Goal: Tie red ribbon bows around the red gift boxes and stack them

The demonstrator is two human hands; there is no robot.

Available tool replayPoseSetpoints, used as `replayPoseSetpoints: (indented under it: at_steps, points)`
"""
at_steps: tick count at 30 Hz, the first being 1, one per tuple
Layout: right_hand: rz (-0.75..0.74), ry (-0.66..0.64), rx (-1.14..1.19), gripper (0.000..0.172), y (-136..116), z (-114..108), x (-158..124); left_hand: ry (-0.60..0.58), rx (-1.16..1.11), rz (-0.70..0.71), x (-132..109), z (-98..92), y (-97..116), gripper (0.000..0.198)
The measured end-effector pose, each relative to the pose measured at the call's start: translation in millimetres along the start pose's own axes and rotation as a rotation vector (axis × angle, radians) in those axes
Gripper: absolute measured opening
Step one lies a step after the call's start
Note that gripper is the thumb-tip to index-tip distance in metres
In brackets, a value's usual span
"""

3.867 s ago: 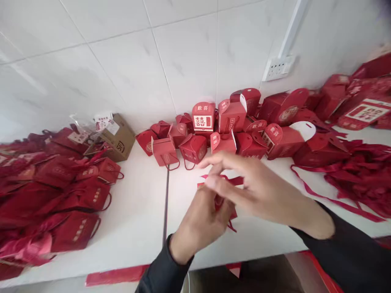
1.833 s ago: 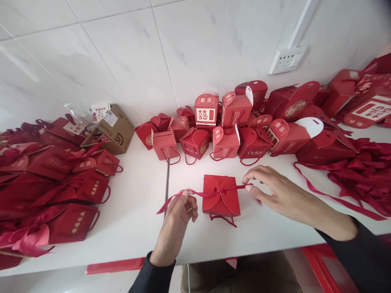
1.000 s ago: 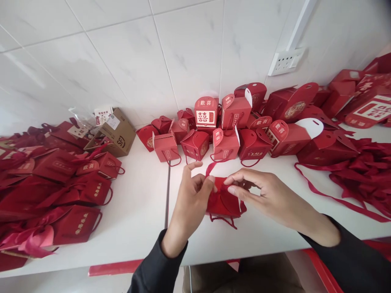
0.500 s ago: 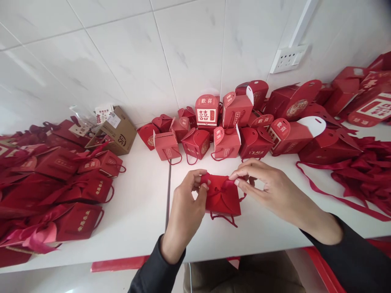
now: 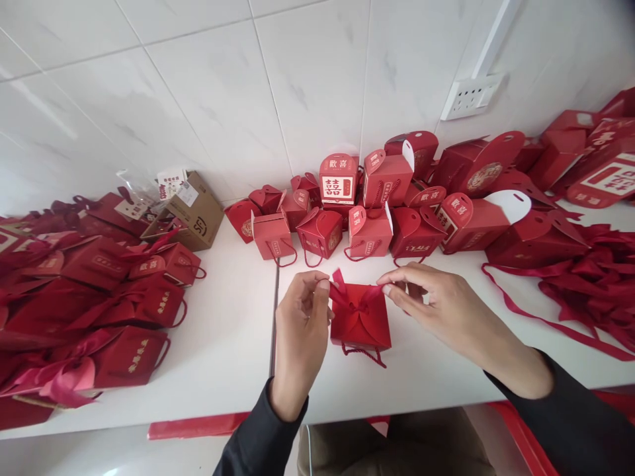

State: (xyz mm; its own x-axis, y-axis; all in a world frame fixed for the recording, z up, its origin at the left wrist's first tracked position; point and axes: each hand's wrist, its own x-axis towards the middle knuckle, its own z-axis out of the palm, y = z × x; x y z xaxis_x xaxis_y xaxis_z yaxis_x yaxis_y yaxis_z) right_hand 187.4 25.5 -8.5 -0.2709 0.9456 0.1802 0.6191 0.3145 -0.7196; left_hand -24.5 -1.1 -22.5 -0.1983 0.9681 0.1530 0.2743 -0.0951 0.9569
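A small red gift box (image 5: 364, 327) with a cord handle sits on the white table in front of me. Dark red ribbon (image 5: 358, 305) crosses its top, knotted at the middle where the flaps meet. My left hand (image 5: 305, 330) pinches one side of the ribbon between thumb and fingers, just left of the box. On the other side, my right hand (image 5: 431, 294) pinches the ribbon near the box's far right corner. One loose ribbon tail points up beside my left fingertips.
Several red boxes (image 5: 370, 231) stand along the tiled wall. Ribbon-tied boxes (image 5: 131, 357) fill the left side near a brown carton (image 5: 198, 215). Loose ribbon (image 5: 600, 284) lies heaped at the right. A wall socket (image 5: 471, 98) is above.
My hands have moved slightly apart, stretching the ribbon outward from the knot. A ribbon tail now shows upright near my left fingers.
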Motion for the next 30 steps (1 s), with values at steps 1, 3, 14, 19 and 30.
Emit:
replayPoseSetpoints:
  at_steps: [1, 3, 14, 19, 30]
  points:
    - [0.026, -0.016, 0.03, 0.02, -1.0, -0.5, -0.8, -0.001, -0.04, -0.02, 0.5, 1.4, 0.7, 0.017]
    - [0.08, -0.044, 0.071, 0.019, -3.5, -1.8, -2.1, -0.01, -0.1, -0.055, 1.4, 3.6, 2.2, 0.016]
    - [-0.01, -0.057, 0.247, 0.01, -25.7, 4.5, -0.9, -0.249, -0.145, -0.095, -4.1, 8.9, 12.8, 0.03]
    - [-0.031, -0.098, 0.276, 0.013, -24.0, 8.7, 1.3, -0.339, -0.061, -0.043, -0.8, 8.9, 10.8, 0.033]
    - [0.061, -0.037, 0.114, 0.016, -7.0, -0.2, 0.8, -0.276, -0.134, -0.111, 3.3, 3.2, 0.0, 0.032]
